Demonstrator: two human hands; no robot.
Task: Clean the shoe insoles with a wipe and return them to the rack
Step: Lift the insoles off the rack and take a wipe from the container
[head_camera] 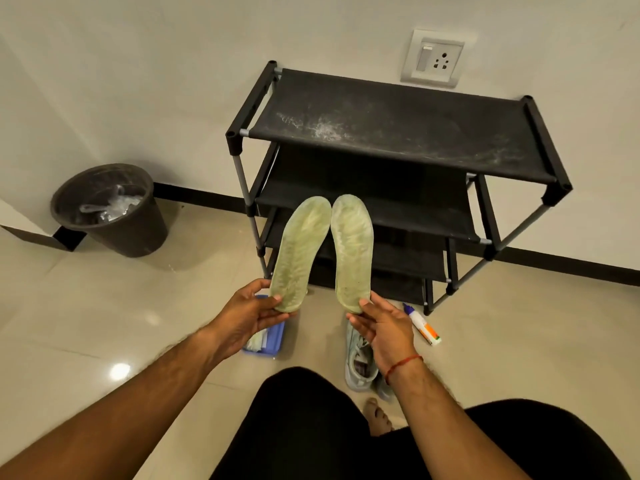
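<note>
Two pale green, dirty insoles are held up side by side in front of the black shoe rack (391,133). My left hand (249,317) pinches the heel of the left insole (299,251). My right hand (384,327) grips the heel of the right insole (353,251). Both insoles point toes-up, almost touching at the toes. The rack has several dark fabric shelves, and its top shelf is dusty. A blue pack of wipes (268,341) lies on the floor beneath my left hand, partly hidden by it.
A dark waste bin (114,216) with plastic inside stands at the left by the wall. A pale sneaker (360,365) rests on the floor under my right hand. A white tube with an orange band (424,325) lies by the rack's foot. My knees fill the bottom of the view.
</note>
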